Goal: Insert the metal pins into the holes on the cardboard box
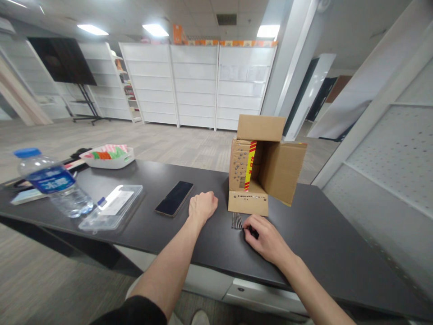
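My left hand point(203, 205) rests on the dark desk as a closed fist, and what it holds, if anything, is hidden. My right hand point(265, 237) is low over the desk with its fingers curled and pressed together. Its fingertips are at the right side of a fanned row of several thin metal nails or screws point(237, 220). Something dark shows beneath the curled fingers, too hidden to name. Just behind the row stands an open cardboard box point(239, 164). Its front flap point(248, 204) bears a row of small holes, and round grey dots cover its left side.
Left of my left hand lies a phone point(175, 198). Farther left are a clear plastic case point(115, 207), a water bottle point(56, 180) and a white basket point(108, 163) with colourful packets. A perforated panel point(395, 149) borders the right side of the desk point(304, 243).
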### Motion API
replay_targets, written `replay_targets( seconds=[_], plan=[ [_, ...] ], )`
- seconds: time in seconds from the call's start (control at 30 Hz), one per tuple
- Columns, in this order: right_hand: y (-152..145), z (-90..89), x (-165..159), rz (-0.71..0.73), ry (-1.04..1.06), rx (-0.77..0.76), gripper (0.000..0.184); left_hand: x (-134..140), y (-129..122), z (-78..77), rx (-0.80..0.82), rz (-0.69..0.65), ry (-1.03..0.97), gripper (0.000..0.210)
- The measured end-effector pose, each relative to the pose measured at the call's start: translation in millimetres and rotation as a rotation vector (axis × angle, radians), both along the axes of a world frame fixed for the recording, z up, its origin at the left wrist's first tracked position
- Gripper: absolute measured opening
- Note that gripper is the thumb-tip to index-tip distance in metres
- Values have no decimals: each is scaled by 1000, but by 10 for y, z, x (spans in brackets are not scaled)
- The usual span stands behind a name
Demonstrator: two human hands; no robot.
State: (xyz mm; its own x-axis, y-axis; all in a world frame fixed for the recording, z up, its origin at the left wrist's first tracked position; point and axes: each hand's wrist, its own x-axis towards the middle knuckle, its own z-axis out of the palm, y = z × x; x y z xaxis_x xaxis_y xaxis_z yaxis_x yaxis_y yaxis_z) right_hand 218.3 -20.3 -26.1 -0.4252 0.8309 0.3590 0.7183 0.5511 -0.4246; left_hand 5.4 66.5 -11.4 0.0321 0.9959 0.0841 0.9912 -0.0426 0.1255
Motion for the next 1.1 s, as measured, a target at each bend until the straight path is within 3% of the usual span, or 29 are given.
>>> replay_targets(
  seconds=[0.8, 1.1],
  plan=[
    [-31, 63, -25, -26, -2, 14, 10, 7, -16, 40, -30, 4, -3, 39],
    [181, 79, 106, -315, 35, -11, 14, 7, -6, 33, -28, 1, 1, 39]
  ],
)
